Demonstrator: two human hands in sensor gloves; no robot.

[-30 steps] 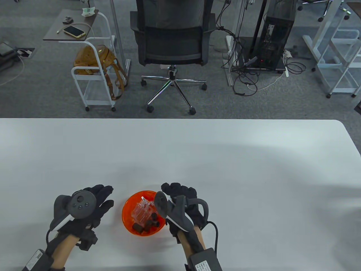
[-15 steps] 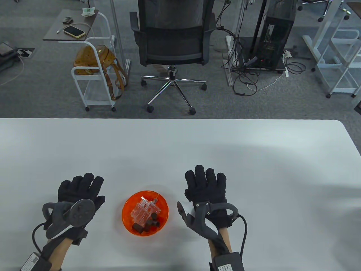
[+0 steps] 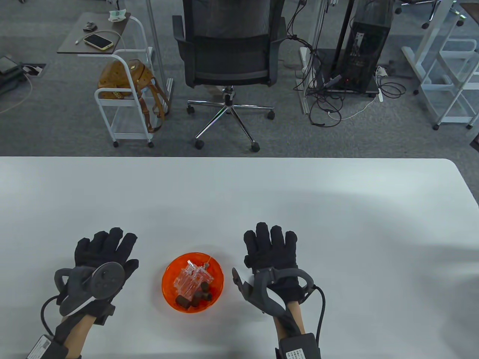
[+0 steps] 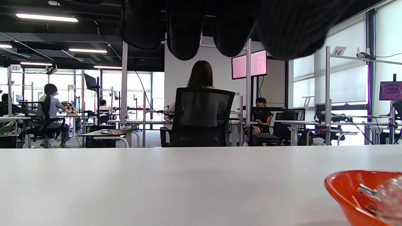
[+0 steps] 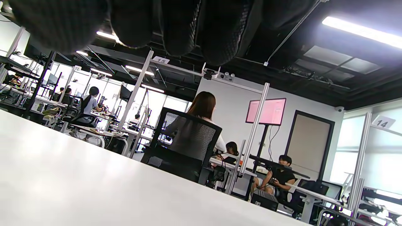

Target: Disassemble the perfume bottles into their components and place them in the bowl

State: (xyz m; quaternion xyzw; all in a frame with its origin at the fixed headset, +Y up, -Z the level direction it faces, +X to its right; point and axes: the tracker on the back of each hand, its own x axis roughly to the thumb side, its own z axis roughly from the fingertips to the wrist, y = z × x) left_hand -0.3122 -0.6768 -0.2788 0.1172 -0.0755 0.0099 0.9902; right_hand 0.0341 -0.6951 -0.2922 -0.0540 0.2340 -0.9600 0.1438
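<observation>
An orange bowl (image 3: 168, 275) sits on the white table (image 3: 239, 194) near its front edge, between my two hands. Inside it lie clear glass bottle bodies (image 3: 192, 278) and several dark brown caps (image 3: 194, 296). My left hand (image 3: 104, 245) lies flat on the table to the bowl's left, fingers straight, holding nothing. My right hand (image 3: 271, 241) lies flat to the bowl's right, fingers straight and empty. In the left wrist view the bowl's rim (image 4: 340, 185) shows at the lower right, and fingertips (image 4: 185, 34) hang from the top. The right wrist view shows only fingertips (image 5: 179, 28) above bare table.
A black office chair (image 3: 228, 48) stands beyond the table's far edge. A white cart (image 3: 123, 97) with a brown bag and a phone is at the back left. A computer tower and cables (image 3: 359, 56) stand at the back right. People sit at desks far off.
One second ago my right hand was over the bowl; it moved out to the right and laid flat. My left hand turned palm down and settled. Since half a second ago, almost nothing has moved.
</observation>
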